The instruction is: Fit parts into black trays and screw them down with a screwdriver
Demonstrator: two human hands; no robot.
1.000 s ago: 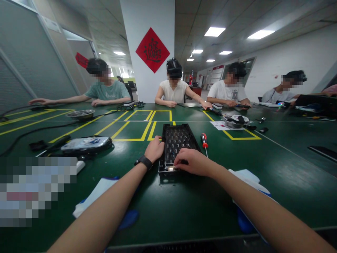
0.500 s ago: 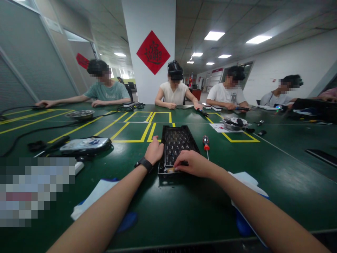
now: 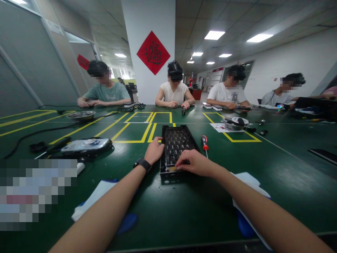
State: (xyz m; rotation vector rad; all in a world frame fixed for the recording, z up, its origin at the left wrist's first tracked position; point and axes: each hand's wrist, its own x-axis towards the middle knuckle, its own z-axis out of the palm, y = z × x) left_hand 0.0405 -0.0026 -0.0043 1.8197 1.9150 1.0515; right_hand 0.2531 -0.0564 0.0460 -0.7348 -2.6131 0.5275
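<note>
A black rectangular case [image 3: 179,140] with rows of small metallic tips inside lies lengthwise before me. My left hand [image 3: 154,151], wearing a dark wristwatch [image 3: 143,164], grips the case's left wall with bent fingers. Over the near right corner, my right hand [image 3: 191,161] is closed in a pinch, its fingertips at a small yellowish-brown piece [image 3: 172,169] in the near end of the case. The fingers partly hide that piece. A red-and-black screwdriver [image 3: 204,143] lies just right of the case, shaft toward me.
Blue-and-white cloths or gloves [image 3: 94,196] lie under both my forearms. A phone-like device [image 3: 86,144] and cables lie to the left. Metal bowls [image 3: 235,123] stand farther off on the green table [image 3: 276,189]. Several people in headsets sit opposite.
My right hand stays at the near end of the case with slight finger movement. Across the table, the person at left draws an arm in, and the middle person's black tool shifts left.
</note>
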